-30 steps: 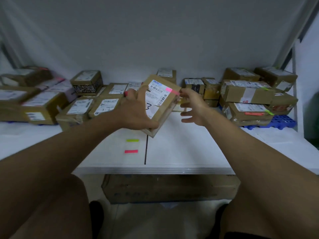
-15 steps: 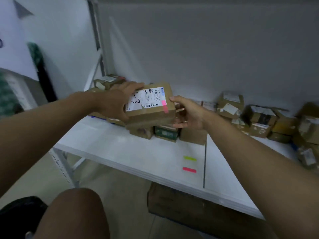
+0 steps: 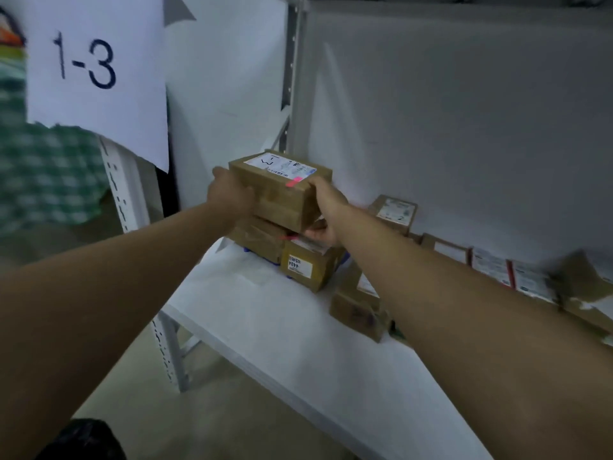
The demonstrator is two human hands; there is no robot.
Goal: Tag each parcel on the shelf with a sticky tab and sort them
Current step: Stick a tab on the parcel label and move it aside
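Far left: white paper sign w/ handwritten "1-3" (image 3: 96, 81) hangs in front of a white perforated metal upright (image 3: 116, 180); blurred green checked fabric (image 3: 43, 180) behind it.

Left hand (image 3: 232, 197) grips the left end of a brown cardboard parcel w/ white shipping label (image 3: 282, 194); fingers wrap round the far side, mostly hidden. Parcel is held level over the left end of the white shelf (image 3: 282, 333), above a stack of taped brown boxes (image 3: 262, 239). Whether it touches the stack – can't tell. A pink sticky tab (image 3: 293, 183) sits on its top near edge, beside the label, hanging slightly over the edge.

Right hand (image 3: 326, 210) grips the parcel's right end: thumb up by the top corner, fingers curled under the bottom.

Below the right hand, a brown box w/ a yellowish label reading "4404" (image 3: 306, 267) leans at the stack's right. Next to it a lower brown box (image 3: 358, 307) on the shelf, partly behind the right forearm. Further right along the grey back wall (image 3: 464, 127): a small box w/ white label (image 3: 396, 212), then a row of more labelled parcels (image 3: 497, 267), blurred at far right.
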